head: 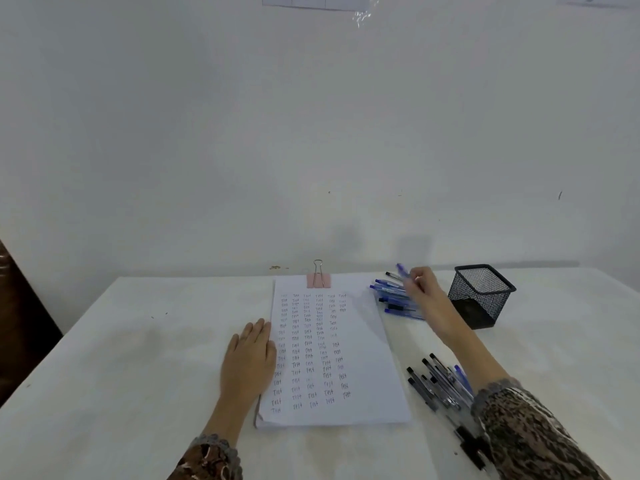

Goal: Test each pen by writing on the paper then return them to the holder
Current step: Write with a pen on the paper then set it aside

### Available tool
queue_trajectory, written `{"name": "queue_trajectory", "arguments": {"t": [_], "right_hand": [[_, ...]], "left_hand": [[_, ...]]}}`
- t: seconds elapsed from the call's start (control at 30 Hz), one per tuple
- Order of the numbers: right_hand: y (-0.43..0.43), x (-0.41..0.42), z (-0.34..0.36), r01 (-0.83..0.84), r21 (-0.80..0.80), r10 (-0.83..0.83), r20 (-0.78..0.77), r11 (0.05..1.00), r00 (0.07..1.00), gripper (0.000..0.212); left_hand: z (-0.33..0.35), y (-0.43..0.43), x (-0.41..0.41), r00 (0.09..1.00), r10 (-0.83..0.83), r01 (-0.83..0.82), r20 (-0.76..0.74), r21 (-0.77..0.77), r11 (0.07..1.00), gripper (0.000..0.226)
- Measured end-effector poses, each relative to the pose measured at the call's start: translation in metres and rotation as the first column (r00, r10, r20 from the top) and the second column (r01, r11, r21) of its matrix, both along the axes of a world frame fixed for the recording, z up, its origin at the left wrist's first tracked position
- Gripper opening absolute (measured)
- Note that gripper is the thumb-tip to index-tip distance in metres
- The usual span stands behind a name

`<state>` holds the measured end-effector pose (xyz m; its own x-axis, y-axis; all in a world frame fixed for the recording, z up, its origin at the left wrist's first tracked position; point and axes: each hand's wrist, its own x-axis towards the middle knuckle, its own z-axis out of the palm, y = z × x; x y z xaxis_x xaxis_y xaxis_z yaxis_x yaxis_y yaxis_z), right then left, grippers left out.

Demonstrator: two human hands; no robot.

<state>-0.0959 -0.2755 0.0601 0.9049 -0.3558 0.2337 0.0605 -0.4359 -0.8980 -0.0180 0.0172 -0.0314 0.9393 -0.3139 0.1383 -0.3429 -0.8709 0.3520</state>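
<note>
Desk point(138, 341): white top, its far edge against a pale wall point(311, 133).

Paper point(367, 344): white stack lying mid-desk, running from the far edge toward the near edge. Columns of small handwritten words cover most of the sheet. A pink binder clip point(318, 280) grips its far end.

Left hand point(248, 358): laid flat, fingers straight and together, palm down on the desk, fingertips overlapping the paper's left margin. It holds nothing.

Right hand point(420, 284): reached out near the far edge, between paper and holder. Fingers are curled round a single blue pen point(401, 270), which tilts up and leftward; this part is motion-blurred.

Blue pens point(393, 300): loose heap lying on the desk just right of the paper's far corner, beneath the right hand.

Holder point(479, 296): black mesh, square, upright near the far right edge, just beside the right hand; its contents cannot be told.

Black pens point(438, 382): a second heap toward the near right edge, beside the patterned sleeve point(526, 434).
</note>
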Motion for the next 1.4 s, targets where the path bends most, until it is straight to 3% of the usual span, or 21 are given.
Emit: {"name": "queue_trajectory", "arguments": {"t": [0.07,0.13,0.23,0.3,0.37,0.47,0.57,0.67,0.77,0.9,1.03,1.1,1.17,1.23,1.4], "right_hand": [[0.015,0.000,0.013,-0.071,0.251,0.023,0.189,0.965,0.982,0.039],[0.029,0.009,0.019,-0.124,0.511,-0.036,0.291,0.851,0.956,0.050],[0.042,0.027,0.011,-0.232,0.853,-0.084,0.304,0.468,0.949,0.050],[0.049,0.036,-0.003,-0.260,0.924,-0.136,0.306,0.279,0.942,0.052],[0.052,0.045,-0.018,-0.237,0.955,-0.189,0.270,0.181,0.944,0.049],[0.057,0.053,-0.033,-0.214,0.969,-0.242,0.238,0.122,0.941,0.039],[0.059,0.059,-0.036,-0.226,0.971,-0.253,0.238,0.075,0.938,0.044],[0.056,0.072,-0.035,-0.205,0.973,-0.242,0.224,0.103,0.944,0.047],[0.050,0.085,-0.041,-0.186,0.974,-0.144,0.204,0.131,0.968,0.058],[0.047,0.091,-0.044,-0.049,0.930,-0.027,0.063,0.364,0.998,0.065],[0.041,0.098,-0.049,-0.107,0.975,-0.126,0.133,0.196,0.983,0.050],[0.038,0.098,-0.052,-0.104,0.982,-0.144,0.126,0.156,0.982,0.045],[0.036,0.096,-0.054,-0.129,0.977,-0.142,0.154,0.172,0.978,0.027],[0.036,0.096,-0.057,-0.133,0.956,-0.098,0.163,0.262,0.982,0.023],[0.040,0.098,-0.068,-0.123,0.787,0.000,0.155,0.604,0.988,0.026]], "left_hand": [[-0.001,0.000,0.000,1.000,0.006,-0.006,0.003,0.005,1.000,0.049],[-0.002,0.000,0.001,1.000,0.010,-0.010,0.006,0.016,1.000,0.049],[-0.001,0.000,0.000,1.000,0.011,-0.011,-0.002,0.007,1.000,0.049],[-0.001,0.001,-0.001,1.000,0.010,-0.010,-0.005,-0.002,1.000,0.049],[0.000,0.001,-0.001,1.000,0.002,-0.002,-0.005,-0.014,1.000,0.048],[0.000,0.002,-0.001,1.000,0.000,0.000,-0.008,-0.010,1.000,0.051],[0.000,0.002,0.000,1.000,0.006,-0.006,-0.010,0.008,1.000,0.051],[-0.001,0.001,0.000,1.000,0.016,-0.016,-0.006,0.028,0.999,0.062],[-0.003,0.002,0.002,1.000,0.019,-0.019,0.003,0.030,0.999,0.092],[-0.003,0.001,0.003,1.000,0.022,-0.022,0.011,0.036,0.999,0.097],[-0.003,0.001,0.003,1.000,0.023,-0.023,0.010,0.021,1.000,0.096],[-0.003,0.001,0.002,1.000,0.025,-0.025,0.006,0.016,1.000,0.095],[-0.003,0.001,0.002,1.000,0.028,-0.028,0.003,0.016,0.999,0.095],[-0.003,0.000,0.002,1.000,0.030,-0.030,0.002,0.016,0.999,0.095],[-0.005,0.001,0.003,0.999,0.037,-0.037,0.003,0.011,0.999,0.094]]}}
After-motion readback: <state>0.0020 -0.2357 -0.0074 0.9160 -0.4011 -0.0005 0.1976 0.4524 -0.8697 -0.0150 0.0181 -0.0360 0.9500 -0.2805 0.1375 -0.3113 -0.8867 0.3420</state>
